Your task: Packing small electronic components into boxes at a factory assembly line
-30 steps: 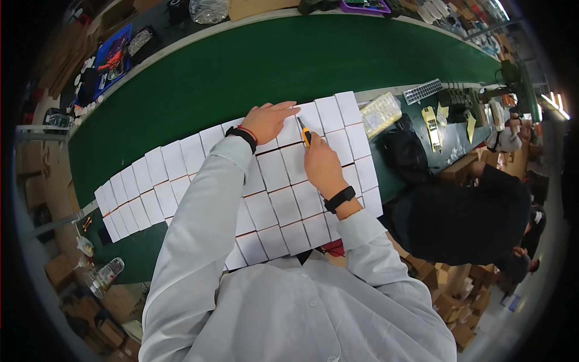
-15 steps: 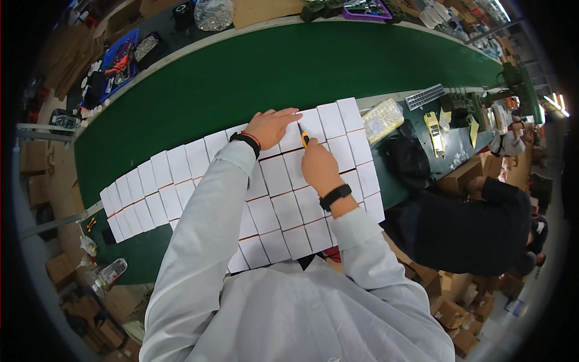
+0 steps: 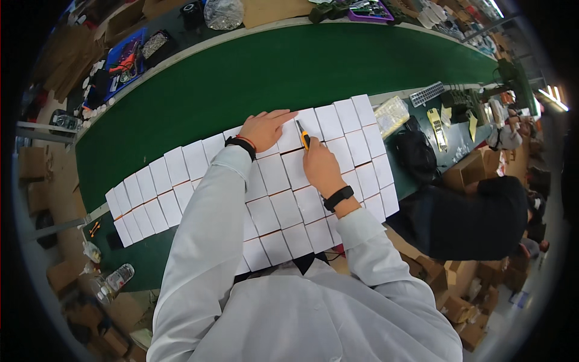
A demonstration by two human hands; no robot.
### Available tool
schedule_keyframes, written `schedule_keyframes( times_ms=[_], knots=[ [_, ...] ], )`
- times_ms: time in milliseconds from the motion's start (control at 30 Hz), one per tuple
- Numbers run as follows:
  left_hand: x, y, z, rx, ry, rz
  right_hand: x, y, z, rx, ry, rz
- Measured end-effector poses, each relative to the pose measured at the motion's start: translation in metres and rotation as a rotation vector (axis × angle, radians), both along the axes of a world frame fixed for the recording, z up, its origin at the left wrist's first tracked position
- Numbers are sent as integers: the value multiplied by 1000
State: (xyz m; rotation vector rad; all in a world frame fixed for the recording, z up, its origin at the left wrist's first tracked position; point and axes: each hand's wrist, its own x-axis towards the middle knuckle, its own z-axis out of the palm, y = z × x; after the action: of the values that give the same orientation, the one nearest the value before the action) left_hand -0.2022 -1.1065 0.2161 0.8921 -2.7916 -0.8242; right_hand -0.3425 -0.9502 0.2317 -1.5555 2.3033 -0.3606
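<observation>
Rows of white rectangular boxes (image 3: 280, 211) lie edge to edge across the green work surface, with thin orange-brown lines along some seams. My left hand (image 3: 265, 130) rests flat on the far row, its fingers stretched to the right. A utility knife (image 3: 306, 140) with an orange-yellow and black handle is in my right hand (image 3: 322, 168), fingers wrapped round it. Its blade points away from me at a seam between two far-row boxes, just beside my left fingertips. Whether the blade touches the seam, I cannot tell.
Beyond the boxes runs a long green surface (image 3: 241, 72). At the right are a clear bag (image 3: 392, 114), a black bag (image 3: 416, 151) and a yellow device (image 3: 436, 129). A person in black (image 3: 470, 220) is close by there. A clear bottle (image 3: 116, 281) lies at lower left.
The boxes' right end sits farther right, nearer the clear bag. My hands and the knife are at a seam farther left among the boxes. The whole view has turned slightly.
</observation>
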Motion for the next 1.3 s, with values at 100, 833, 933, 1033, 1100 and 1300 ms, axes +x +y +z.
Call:
schedule_keyframes(
  times_ms=[100, 833, 933, 1033, 1100, 1300],
  knots=[
    [7, -7, 1, -10, -72, 17, 13, -2, 4, 13, 32, 1],
    [8, -8, 1, 67, -127, 0, 12, -10, 19, 270, 39, -5],
    [12, -14, -8, 13, -76, -22, 16, -4, 20, 303, 90, 18],
    [21, -27, -19, 236, 203, 52, 10, 18, 37, 357, 120, 80],
    [26, -41, -20, 325, 248, 150, 19, 20, 48, 316, 123, 51],
    [30, -50, -24, 486, 72, 234, 72, -3, 13, 24, -43, 45]
  ],
)
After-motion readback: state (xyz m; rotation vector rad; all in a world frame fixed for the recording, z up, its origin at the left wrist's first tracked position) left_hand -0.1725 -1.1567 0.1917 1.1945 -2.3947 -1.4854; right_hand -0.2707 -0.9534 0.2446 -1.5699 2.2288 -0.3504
